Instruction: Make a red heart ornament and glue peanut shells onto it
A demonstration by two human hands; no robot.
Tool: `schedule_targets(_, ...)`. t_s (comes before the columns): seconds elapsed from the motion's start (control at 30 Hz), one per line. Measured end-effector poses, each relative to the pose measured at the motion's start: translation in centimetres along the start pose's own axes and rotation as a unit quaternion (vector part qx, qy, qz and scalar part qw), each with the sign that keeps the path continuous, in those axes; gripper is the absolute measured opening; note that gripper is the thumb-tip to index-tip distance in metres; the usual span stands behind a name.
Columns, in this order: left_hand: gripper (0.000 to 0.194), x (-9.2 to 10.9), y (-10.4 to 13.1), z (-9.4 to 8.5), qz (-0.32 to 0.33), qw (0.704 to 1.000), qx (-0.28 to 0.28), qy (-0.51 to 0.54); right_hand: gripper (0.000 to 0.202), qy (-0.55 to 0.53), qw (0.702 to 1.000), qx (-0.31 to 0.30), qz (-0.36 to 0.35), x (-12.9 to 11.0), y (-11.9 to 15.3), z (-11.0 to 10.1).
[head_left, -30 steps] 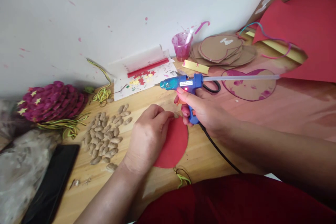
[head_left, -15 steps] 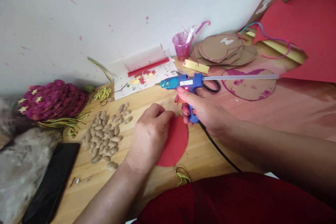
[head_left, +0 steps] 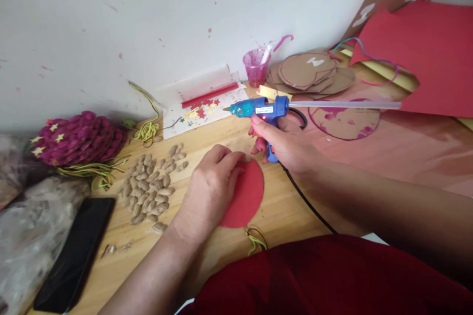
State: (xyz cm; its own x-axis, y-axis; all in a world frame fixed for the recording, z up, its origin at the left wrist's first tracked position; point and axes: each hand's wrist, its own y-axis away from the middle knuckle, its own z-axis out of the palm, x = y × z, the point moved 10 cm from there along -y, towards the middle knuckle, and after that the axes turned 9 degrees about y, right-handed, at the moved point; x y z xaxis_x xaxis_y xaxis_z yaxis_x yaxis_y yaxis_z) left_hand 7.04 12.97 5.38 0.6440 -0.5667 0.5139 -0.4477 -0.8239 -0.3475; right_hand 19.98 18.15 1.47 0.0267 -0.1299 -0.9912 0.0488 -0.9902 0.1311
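Note:
My right hand (head_left: 291, 140) grips a blue hot glue gun (head_left: 271, 108), its small light lit red and a long clear glue stick (head_left: 343, 104) sticking out of the back. The nozzle points left, held above the table. Lower down, my left hand (head_left: 210, 182) is closed in a pinch at the far edge of a red round disc (head_left: 249, 197), covering its left part. Whatever lies between those fingertips is too hidden to name. Left of this hand, a pile of peanuts in their shells (head_left: 148, 189) is spread on the wooden table.
A purple-painted, layered peanut piece with stars (head_left: 81, 140) stands at the left, above a plastic bag (head_left: 37, 241) and black phone (head_left: 76, 256). Along the wall are star cutouts (head_left: 199, 110), a pink-stained cup (head_left: 255, 69) and stacked cardboard shapes (head_left: 308, 69). Red sheet (head_left: 436, 54) lies right.
The head view has shifted a little. My right hand has lifted the glue gun slightly away from the disc. My left hand stays pinched at the disc's far edge.

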Motion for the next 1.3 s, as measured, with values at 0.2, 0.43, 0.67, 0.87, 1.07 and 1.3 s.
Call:
schedule_targets(0.2,0.018,0.67,0.24,0.21,0.037,0.998,0.012,-0.045,0.032,0.050,0.998,-0.006,-0.037,-0.25,-0.07,0.19)
schedule_targets(0.43,0.018,0.74,0.39,0.35,0.039,0.998,0.016,-0.055,0.035,0.091,0.994,-0.017,-0.064,-0.27,-0.03,0.29)
schedule_targets(0.67,0.020,0.74,0.44,0.39,0.038,0.997,0.017,-0.064,0.036,0.100,0.993,-0.012,-0.067,-0.15,0.00,0.24)
schedule_targets(0.87,0.022,0.82,0.40,0.46,0.038,0.997,0.014,-0.064,0.032,0.101,0.992,-0.015,-0.075,-0.12,-0.07,0.29)
schedule_targets(1.07,0.021,0.90,0.51,0.45,0.043,0.996,0.016,-0.073,0.034,0.104,0.991,-0.021,-0.080,-0.07,-0.19,0.39)
schedule_targets(1.3,0.022,0.96,0.40,0.51,0.042,0.995,0.009,-0.090,0.033,0.096,0.993,-0.018,-0.067,-0.10,-0.03,0.33)
